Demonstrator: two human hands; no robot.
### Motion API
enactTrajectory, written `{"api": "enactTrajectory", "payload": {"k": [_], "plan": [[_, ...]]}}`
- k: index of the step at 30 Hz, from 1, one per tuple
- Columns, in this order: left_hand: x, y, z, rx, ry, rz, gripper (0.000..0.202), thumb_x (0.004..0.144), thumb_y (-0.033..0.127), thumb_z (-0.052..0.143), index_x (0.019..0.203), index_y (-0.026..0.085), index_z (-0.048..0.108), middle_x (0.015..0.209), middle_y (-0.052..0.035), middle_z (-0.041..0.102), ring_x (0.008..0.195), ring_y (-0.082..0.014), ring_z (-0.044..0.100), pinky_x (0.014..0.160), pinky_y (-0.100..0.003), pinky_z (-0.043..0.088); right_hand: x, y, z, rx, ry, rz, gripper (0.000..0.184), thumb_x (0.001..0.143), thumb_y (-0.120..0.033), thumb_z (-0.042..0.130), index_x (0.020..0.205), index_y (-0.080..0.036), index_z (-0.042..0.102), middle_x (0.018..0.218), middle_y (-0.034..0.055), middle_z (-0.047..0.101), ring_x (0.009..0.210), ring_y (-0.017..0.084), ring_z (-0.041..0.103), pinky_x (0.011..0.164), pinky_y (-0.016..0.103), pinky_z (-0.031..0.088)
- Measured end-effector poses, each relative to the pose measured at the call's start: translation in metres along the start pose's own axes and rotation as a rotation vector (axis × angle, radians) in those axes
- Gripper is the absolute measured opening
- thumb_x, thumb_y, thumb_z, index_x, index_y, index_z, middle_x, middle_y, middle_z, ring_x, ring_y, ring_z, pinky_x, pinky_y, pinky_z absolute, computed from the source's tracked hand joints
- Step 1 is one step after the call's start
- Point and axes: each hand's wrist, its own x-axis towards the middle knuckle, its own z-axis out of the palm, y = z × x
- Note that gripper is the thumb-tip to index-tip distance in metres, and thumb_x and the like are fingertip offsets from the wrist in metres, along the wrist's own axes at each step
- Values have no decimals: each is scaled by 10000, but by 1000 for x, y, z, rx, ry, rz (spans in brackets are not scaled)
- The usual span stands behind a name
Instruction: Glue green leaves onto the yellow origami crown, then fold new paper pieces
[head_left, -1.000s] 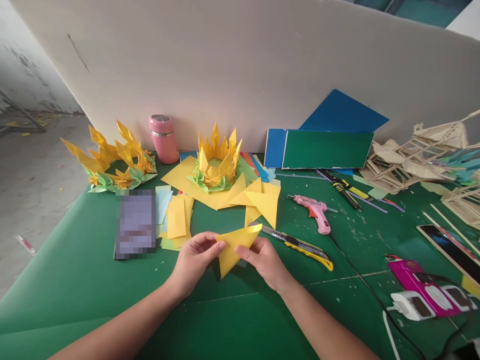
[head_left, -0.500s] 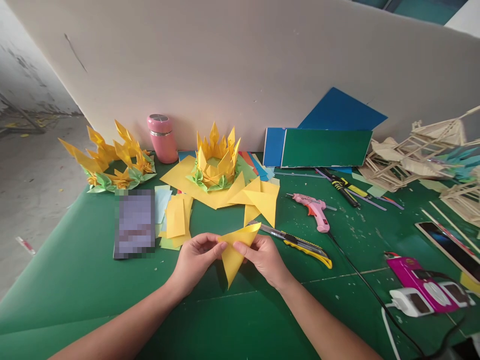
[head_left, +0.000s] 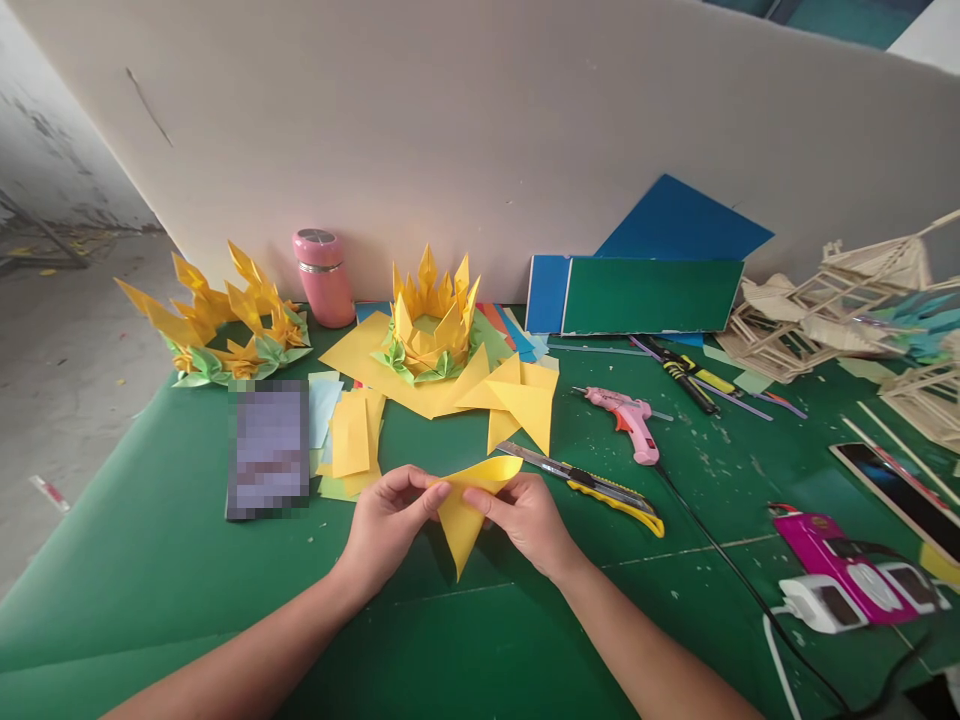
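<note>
Both my hands hold one folded yellow paper (head_left: pixel 466 505) just above the green table (head_left: pixel 150 560). My left hand (head_left: pixel 390 525) pinches its left corner with thumb and fingers closed. On the right side my right hand (head_left: pixel 529 520) pinches the upper edge. The paper's pointed tip hangs down between the two hands. Behind them lie loose yellow sheets (head_left: pixel 517 395) and a small stack of cut yellow pieces (head_left: pixel 352 435). A finished yellow and green paper crown (head_left: pixel 431 325) stands further back.
A yellow utility knife (head_left: pixel 592 487) lies right of my right hand, a pink glue gun (head_left: pixel 628 420) beyond it. A blurred phone (head_left: pixel 268 447), pink flask (head_left: pixel 324 277), second paper crown (head_left: pixel 225 325), stick models (head_left: pixel 832 310) and a power strip (head_left: pixel 847 585) surround the spot.
The yellow paper has turned in my hands: its point now hangs straight down and the top flap lies flatter. Both hands stay in nearly the same place.
</note>
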Motion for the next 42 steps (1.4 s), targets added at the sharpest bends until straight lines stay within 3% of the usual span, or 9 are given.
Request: {"api": "enactTrajectory", "payload": {"k": [16,23,26,34,39,42], "plan": [[-1,0,0,44,16,28,356,534,481,812,513,187,612,503,32,550,446,-99,504,468,-218,447,-1,-2,1,47,-2,46,395,619,-541,757,758,-172,755,684,35,691,608,160,575,561,279,488],[-2,-3,1,143,-140,25,417,589,547,732,574,182,529,538,47,500,501,-96,451,471,-208,391,-1,-1,1,-8,-48,51,404,616,-542,750,750,-161,747,629,15,641,570,138,522,537,263,451],[-1,-5,1,187,-147,31,434,604,560,701,560,191,477,511,64,445,480,-87,404,447,-203,349,-1,1,1,-16,-51,8,417,644,-570,718,677,-155,709,580,5,594,550,131,492,518,254,421],[-3,-6,4,115,-177,-66,400,576,505,732,569,210,462,487,73,460,437,-92,445,440,-218,399,1,0,-4,136,81,-88,440,717,-514,680,479,-182,516,473,-37,450,474,99,407,471,240,352],[-4,-5,5,115,-196,-76,402,569,500,747,557,204,474,494,64,479,441,-93,451,436,-218,406,6,2,-7,269,228,-92,274,672,-448,713,631,-177,715,516,-14,553,482,107,452,479,252,384],[-4,-5,4,109,-206,-61,406,570,502,747,550,203,474,498,61,473,452,-95,449,439,-217,405,9,0,-12,311,315,-108,261,640,-427,740,721,-180,755,607,11,627,483,98,461,457,245,384]]}}
